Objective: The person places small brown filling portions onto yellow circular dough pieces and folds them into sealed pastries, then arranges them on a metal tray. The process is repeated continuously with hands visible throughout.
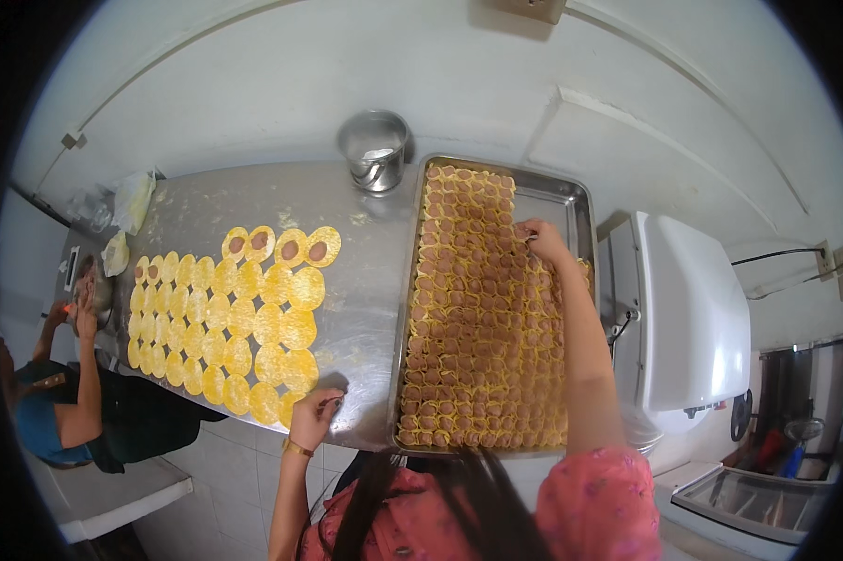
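Near edge of steel table (365, 309): left hand (314, 418), grip narrow, pinching the nearest of the thin round yellow dough wrappers (218, 323); soft, limp, easily torn, best lifted by the rim. Beyond: right hand (540, 238), grip closed on one small folded meat-filled dumpling (525, 235) among rows in shallow metal tray (571, 194); light, squashable, best held at the sides. Farthest: metal pot (375, 150).

Folded dumplings (482, 309) in rows (tightly packed), filling metal tray (557, 194)

On the counter (365, 309), wrappers (230, 323) lie in rows toward the left end, the tray (571, 201) of dumplings (473, 309) at the right end, a pot (375, 150) behind.
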The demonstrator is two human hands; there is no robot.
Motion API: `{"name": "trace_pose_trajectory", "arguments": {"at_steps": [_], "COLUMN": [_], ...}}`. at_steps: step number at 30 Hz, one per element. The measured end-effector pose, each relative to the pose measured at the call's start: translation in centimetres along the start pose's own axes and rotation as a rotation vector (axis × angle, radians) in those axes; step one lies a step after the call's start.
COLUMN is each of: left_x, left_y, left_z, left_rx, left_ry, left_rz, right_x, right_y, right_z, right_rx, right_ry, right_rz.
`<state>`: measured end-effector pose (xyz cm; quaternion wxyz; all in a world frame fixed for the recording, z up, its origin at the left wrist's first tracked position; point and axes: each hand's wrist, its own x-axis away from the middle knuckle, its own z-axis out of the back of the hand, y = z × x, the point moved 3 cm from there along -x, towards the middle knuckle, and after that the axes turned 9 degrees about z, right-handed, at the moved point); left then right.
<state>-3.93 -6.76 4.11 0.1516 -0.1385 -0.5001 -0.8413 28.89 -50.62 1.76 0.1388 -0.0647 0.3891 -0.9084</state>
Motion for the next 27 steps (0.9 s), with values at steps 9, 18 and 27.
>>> {"name": "trace_pose_trajectory", "arguments": {"at_steps": [9, 18, 27], "left_x": [-3.1, -22.0, -40.8], "left_y": [1.1, -4.1, -11.4], "left_z": [4.6, 23.3, 26.1], "left_rx": [-0.162, -0.351, -0.594], "left_ry": [0.068, 0.810, 0.437], "left_rz": [0.004, -0.090, -0.036], "right_x": [0.7, 11.0, 24.6], "right_y": [0.2, -7.7, -24.8], "right_z": [-0.3, 0.8, -11.7], "right_rx": [-0.078, -0.412, -0.256], "right_ry": [0.011, 0.656, 0.543], "right_rz": [-0.066, 0.014, -0.228]}}
